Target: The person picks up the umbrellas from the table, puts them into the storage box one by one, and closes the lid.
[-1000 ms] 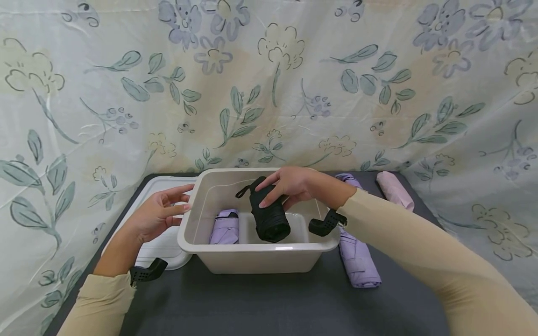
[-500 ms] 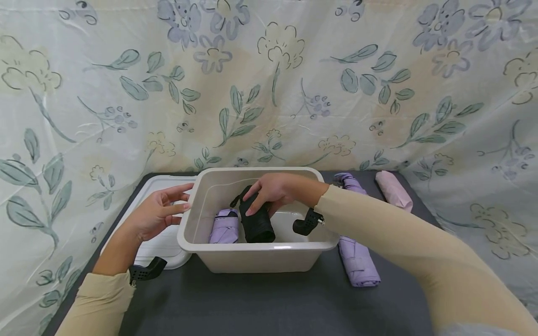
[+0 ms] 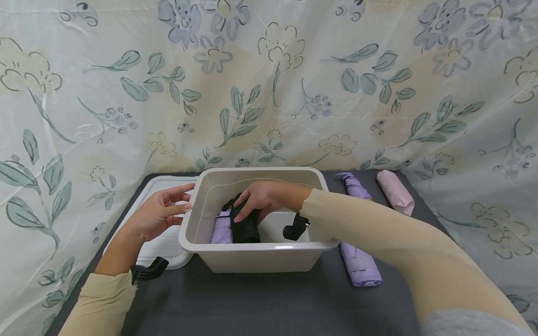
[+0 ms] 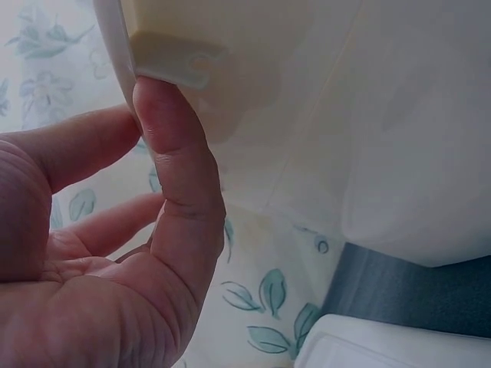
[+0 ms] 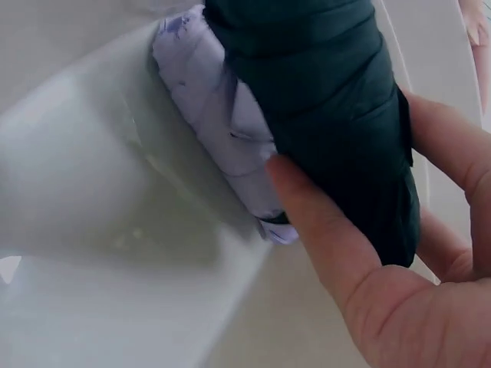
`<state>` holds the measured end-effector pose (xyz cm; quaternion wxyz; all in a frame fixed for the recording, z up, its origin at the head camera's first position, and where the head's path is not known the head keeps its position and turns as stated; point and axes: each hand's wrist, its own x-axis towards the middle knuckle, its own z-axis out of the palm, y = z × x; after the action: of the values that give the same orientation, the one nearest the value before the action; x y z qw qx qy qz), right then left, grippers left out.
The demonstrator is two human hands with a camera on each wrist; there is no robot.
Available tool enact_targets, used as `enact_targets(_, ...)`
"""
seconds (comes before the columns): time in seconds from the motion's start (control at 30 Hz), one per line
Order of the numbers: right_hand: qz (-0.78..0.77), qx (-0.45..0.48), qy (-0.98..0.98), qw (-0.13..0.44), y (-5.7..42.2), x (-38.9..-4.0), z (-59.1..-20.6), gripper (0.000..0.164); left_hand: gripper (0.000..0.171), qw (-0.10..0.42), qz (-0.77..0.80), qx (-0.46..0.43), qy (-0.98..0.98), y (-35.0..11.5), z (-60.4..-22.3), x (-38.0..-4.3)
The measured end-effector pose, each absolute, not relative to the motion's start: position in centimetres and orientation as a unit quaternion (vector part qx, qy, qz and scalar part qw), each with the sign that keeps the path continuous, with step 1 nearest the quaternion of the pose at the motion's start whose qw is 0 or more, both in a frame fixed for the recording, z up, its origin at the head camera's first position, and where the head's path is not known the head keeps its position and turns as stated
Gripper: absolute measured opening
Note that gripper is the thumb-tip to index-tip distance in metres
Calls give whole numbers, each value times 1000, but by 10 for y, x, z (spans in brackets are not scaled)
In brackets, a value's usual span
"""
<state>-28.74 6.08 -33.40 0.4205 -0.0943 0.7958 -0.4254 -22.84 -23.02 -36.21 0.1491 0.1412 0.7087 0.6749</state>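
Inside a cream plastic bin, my right hand grips a black folded umbrella between thumb and fingers. It lies right beside a short lilac folded umbrella at the bin's left end. In the right wrist view the dark umbrella overlaps the lilac one, with one fingertip between them. My left hand is at the bin's left rim, fingers spread and fingertips touching it. The left wrist view shows one finger up against the underside of the rim.
A white lid lies left of the bin, partly under its rim. On the right, a long lilac folded umbrella lies partly behind my right sleeve. Farther back is a pink rolled umbrella. A floral curtain hangs behind the dark table.
My right hand has carried the black umbrella down and left inside the bin, up against the short lilac one, which it now partly covers. My left hand has stayed at the rim.
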Motion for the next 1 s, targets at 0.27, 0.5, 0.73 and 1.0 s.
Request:
enact_targets(0.27, -439, -84, 800, 400, 52, -282, -346, 54, 68, 149, 674, 142, 709, -230, -363, -227)
enact_targets(0.5, -460, -80, 795, 387, 51, -281, -358, 54, 68, 148, 670, 149, 712, -230, -363, -227)
enact_targets(0.73, -456, -75, 795, 392, 51, -282, -363, 56, 68, 145, 661, 146, 721, -229, -362, -226)
enact_targets(1.0, -413, -67, 814, 403, 52, -280, -362, 57, 68, 143, 654, 139, 730, -230, -362, -224)
